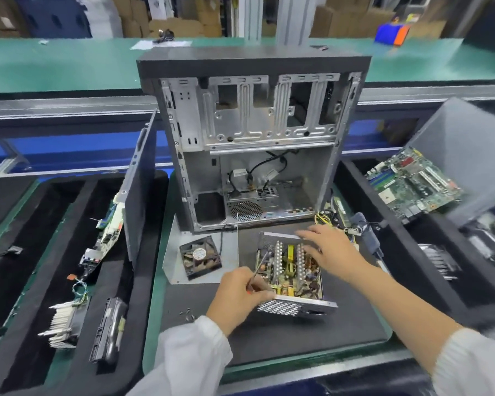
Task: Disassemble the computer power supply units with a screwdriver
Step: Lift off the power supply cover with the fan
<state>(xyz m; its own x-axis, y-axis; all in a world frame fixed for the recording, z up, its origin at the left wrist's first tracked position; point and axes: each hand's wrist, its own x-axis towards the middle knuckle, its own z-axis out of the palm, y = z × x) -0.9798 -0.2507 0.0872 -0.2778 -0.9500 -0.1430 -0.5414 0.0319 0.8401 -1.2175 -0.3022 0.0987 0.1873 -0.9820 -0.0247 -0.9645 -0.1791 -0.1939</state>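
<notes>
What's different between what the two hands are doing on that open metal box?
The left hand pinches a thin screwdriver, its tip inside the open power supply; the right hand holds no tool. The left sits at the near edge, the right on the far right side. Both touch the power supply.

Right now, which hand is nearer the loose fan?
Left. The left hand, holding the screwdriver, sits just right of the fan; the right hand rests across the power supply, farther right.

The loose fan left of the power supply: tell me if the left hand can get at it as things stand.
Probably yes. The fan lies uncovered on the metal panel, just beyond the left hand, nothing between them. But that hand grips the screwdriver, so it isn't free.
</notes>
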